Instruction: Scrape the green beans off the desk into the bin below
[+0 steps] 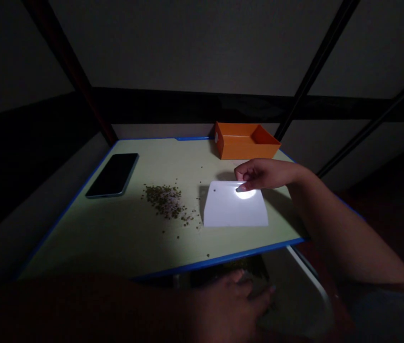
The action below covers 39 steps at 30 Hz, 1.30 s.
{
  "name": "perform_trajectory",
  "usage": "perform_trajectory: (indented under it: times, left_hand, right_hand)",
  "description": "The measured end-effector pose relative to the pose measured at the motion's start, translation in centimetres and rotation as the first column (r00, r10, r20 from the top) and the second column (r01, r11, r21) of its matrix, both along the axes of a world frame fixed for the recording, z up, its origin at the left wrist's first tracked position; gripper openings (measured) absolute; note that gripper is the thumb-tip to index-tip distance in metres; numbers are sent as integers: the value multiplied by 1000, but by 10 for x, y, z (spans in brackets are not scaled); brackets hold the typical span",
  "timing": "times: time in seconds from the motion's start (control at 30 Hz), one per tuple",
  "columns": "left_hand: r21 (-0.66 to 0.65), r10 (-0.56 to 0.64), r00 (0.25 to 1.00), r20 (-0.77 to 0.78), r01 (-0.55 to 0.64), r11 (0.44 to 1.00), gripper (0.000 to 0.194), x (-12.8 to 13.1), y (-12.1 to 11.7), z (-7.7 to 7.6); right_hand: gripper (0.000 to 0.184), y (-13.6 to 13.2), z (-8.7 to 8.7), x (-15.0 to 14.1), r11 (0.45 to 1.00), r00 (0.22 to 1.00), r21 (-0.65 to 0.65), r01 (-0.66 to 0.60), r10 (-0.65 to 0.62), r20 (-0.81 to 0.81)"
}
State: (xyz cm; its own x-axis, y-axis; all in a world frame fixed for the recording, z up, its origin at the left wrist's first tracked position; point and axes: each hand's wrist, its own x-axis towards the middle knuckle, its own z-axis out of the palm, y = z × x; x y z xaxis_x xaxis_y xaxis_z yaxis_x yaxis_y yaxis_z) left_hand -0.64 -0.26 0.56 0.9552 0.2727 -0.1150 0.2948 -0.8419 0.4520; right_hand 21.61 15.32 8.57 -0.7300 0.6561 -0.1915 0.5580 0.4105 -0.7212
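Note:
My right hand (262,172) pinches the top edge of a white, flat dough scraper (235,209), thumb in front. The scraper stands tilted over the pale green tabletop (116,238), its straight edge toward me. Left of it lies a loose pile of small greenish seeds or grains (164,201), with stray ones scattered around. Below the table's near edge, my left hand (228,302) hangs in shadow, slightly blurred. Its fingers are apart and nothing shows in them. Under it is a dark heap that I cannot make out clearly.
A dark-screened phone (113,176) lies at the table's left. An orange open box (246,151) stands at the back right, behind my right hand. A blue rim (223,259) edges the table. Beneath it, a white-edged container or seat (314,278) is partly visible.

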Motion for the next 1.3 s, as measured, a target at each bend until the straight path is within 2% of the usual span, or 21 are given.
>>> perform_trajectory:
  times: [0.07,0.23,0.3,0.4,0.47,0.53,0.7,0.83,0.9,1.0,1.13,1.2,1.3]
  left_hand:
    - [-30,-60,998,-3,60,998,51,0,1,-6]
    - [-3,-68,996,-51,68,998,57,0,2,-23]
    - [62,-103,994,-45,105,992,53,0,3,-24]
    - [169,-234,972,10,229,959,47,-1,3,-18]
    - [199,-229,973,-4,225,954,46,-1,3,-15]
    - [189,-199,980,1,195,962,45,0,3,-18]
    - [73,-93,996,-3,93,993,55,2,4,-45]
    - [159,-141,990,-16,141,977,62,1,10,-61]
    - [216,-203,979,-33,205,955,54,0,14,-66]
    - [255,-195,978,-73,207,944,52,-2,18,-70]
    - [243,-190,978,-83,205,948,50,-2,19,-73]
    - [222,-198,977,-78,211,952,50,-1,18,-73]
    - [197,-188,980,-69,198,960,52,0,17,-73]
  right_hand:
    - [25,3,-1,2,1000,1000,18,24,-24,-4]
    - [23,10,-4,10,999,992,13,41,-39,-121]
    - [26,14,-5,14,996,972,15,84,-79,-219]
    - [31,21,-7,19,980,926,31,197,-176,-333]
    - [33,25,-8,23,973,911,24,230,-207,-356]
    - [33,27,-9,25,978,922,6,208,-194,-336]
    - [30,29,-7,27,983,953,-93,158,-176,-248]
    - [20,30,-8,22,969,912,-75,235,-246,-329]
    - [15,31,-9,18,943,856,-6,333,-305,-418]
    - [17,34,-10,11,873,759,87,481,-364,-539]
    - [19,37,-13,8,759,649,179,626,-379,-660]
    - [19,38,-16,9,728,620,183,660,-391,-680]
    - [20,37,-18,8,719,625,202,665,-388,-677]
